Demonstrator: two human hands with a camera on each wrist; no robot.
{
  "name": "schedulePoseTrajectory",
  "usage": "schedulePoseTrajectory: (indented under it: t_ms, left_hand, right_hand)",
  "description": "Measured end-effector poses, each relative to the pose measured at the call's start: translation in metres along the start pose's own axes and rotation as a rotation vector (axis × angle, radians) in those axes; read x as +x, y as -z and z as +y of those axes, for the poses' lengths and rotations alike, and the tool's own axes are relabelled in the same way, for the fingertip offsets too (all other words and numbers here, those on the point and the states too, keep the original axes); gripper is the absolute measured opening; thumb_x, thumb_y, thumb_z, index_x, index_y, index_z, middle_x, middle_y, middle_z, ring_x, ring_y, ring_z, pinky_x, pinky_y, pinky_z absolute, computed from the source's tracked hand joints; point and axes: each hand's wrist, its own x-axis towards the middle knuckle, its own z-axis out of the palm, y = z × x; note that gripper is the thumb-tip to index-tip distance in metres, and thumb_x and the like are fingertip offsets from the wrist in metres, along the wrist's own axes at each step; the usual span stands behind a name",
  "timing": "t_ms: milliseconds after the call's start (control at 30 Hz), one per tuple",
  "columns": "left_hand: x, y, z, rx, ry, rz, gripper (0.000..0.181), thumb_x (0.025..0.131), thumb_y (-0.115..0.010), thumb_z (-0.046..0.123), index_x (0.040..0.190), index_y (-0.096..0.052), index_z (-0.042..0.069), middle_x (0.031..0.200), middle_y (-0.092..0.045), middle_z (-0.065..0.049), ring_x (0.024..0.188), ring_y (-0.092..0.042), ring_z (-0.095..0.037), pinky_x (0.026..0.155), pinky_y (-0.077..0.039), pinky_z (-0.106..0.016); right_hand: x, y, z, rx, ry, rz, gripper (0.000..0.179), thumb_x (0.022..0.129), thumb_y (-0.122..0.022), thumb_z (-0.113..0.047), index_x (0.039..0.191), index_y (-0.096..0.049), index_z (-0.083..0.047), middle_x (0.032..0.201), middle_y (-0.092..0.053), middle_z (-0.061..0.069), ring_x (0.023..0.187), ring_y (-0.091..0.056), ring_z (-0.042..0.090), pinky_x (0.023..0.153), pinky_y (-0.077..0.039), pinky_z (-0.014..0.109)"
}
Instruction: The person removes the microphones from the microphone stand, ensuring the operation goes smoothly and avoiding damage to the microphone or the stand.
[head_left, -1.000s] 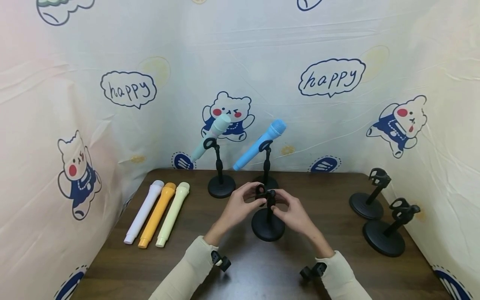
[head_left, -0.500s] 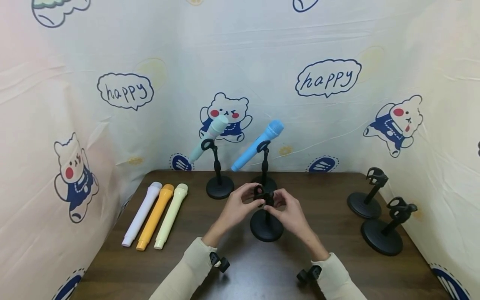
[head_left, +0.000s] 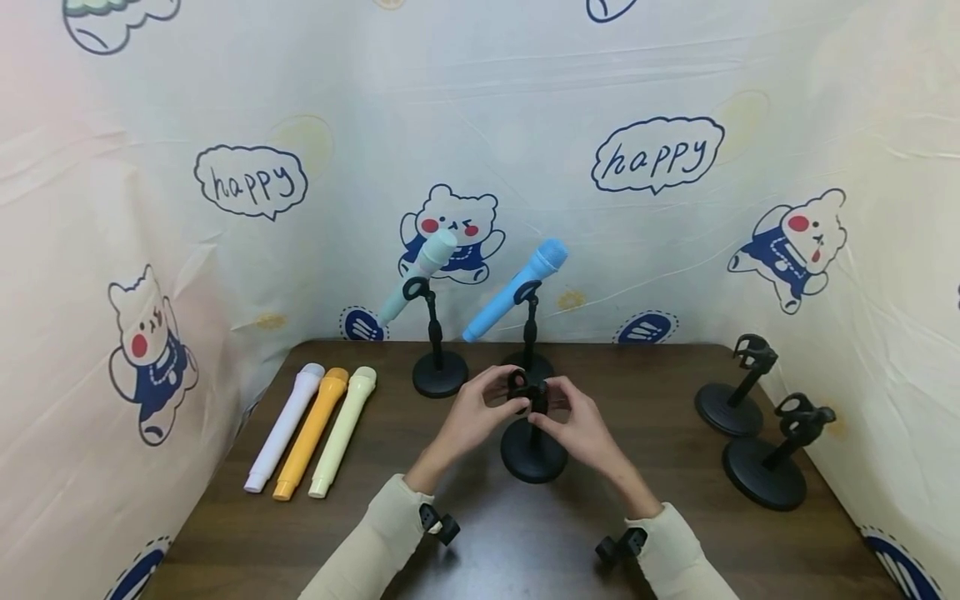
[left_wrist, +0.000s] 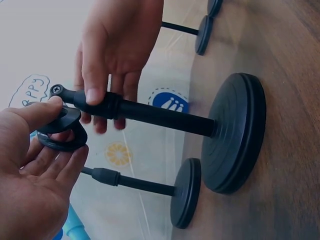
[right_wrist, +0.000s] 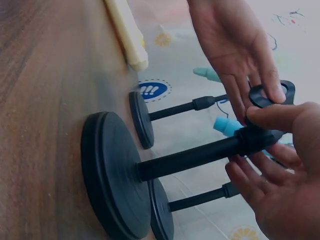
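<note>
A black microphone stand (head_left: 534, 458) stands upright on the table between the hands, its round base flat on the wood. The left hand (head_left: 480, 414) pinches the ring-shaped mic clip (left_wrist: 62, 137) at the top, thumb on one side and fingers on the other. Just to the right, the right hand (head_left: 581, 423) grips the collar (left_wrist: 102, 105) of the stand's post below the clip joint. The clip holds no microphone. Behind it are two more stands, one bearing a mint microphone (head_left: 420, 275), the other a blue microphone (head_left: 517, 288), both tilted.
A white microphone (head_left: 285, 427), an orange microphone (head_left: 311, 434) and a pale yellow microphone (head_left: 342, 432) lie side by side at left. Two stands with bare clips, a rear stand (head_left: 730, 408) and a front stand (head_left: 767, 473), are at right. Patterned cloth (head_left: 525, 125) encloses the table (head_left: 517, 542).
The right hand's thumb and fingers have closed in on the post's collar. The left hand stays at the clip. The head view has shifted slightly.
</note>
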Motion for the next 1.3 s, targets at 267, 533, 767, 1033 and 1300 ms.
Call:
schedulePoseTrajectory:
  t_ms: [267,533,767,1033,1300]
  left_hand:
    - [0.000,0.000,-0.001,-0.007,0.004,-0.002,0.046,0.097,-0.080,0.016,0.140,-0.066,0.012,0.133,-0.069,-0.017,0.124,-0.069,-0.026,0.111,-0.056,-0.041]
    - [-0.001,0.001,0.000,-0.007,0.000,-0.005,0.046,0.097,-0.080,0.013,0.140,-0.065,0.011,0.133,-0.068,-0.022,0.124,-0.069,-0.028,0.111,-0.056,-0.039]
    - [-0.001,0.000,0.000,0.002,-0.009,0.003,0.045,0.096,-0.080,0.012,0.139,-0.066,0.011,0.130,-0.071,-0.011,0.123,-0.070,-0.027,0.110,-0.056,-0.040]
    - [-0.001,0.000,0.000,0.003,0.000,0.001,0.046,0.096,-0.080,0.013,0.139,-0.066,0.011,0.129,-0.071,-0.010,0.122,-0.070,-0.026,0.110,-0.057,-0.038]
    - [0.000,0.000,0.000,-0.020,0.003,-0.012,0.045,0.097,-0.080,0.013,0.140,-0.066,0.011,0.132,-0.069,-0.019,0.124,-0.069,-0.029,0.112,-0.055,-0.045]
  right_hand:
    - [-0.003,0.010,-0.002,0.067,0.040,-0.091,0.041,0.100,-0.070,0.001,0.140,-0.066,-0.007,0.133,-0.073,0.015,0.123,-0.070,0.034,0.109,-0.055,0.053]
    - [-0.002,0.004,0.003,-0.019,0.036,0.035,0.031,0.093,-0.083,-0.009,0.122,-0.072,-0.010,0.111,-0.077,0.008,0.104,-0.074,0.026,0.096,-0.062,0.050]
    - [-0.002,-0.010,0.006,-0.052,-0.024,0.138,0.037,0.087,-0.089,-0.010,0.113,-0.063,-0.009,0.097,-0.068,0.006,0.086,-0.067,0.016,0.077,-0.060,0.023]
    - [-0.001,-0.006,0.004,-0.033,-0.039,0.063,0.038,0.092,-0.086,-0.014,0.121,-0.062,-0.011,0.109,-0.071,0.007,0.101,-0.070,0.020,0.093,-0.062,0.038]
    - [-0.001,0.006,0.003,0.028,0.042,-0.062,0.038,0.099,-0.076,-0.009,0.137,-0.068,-0.012,0.126,-0.075,0.009,0.118,-0.071,0.030,0.107,-0.054,0.061]
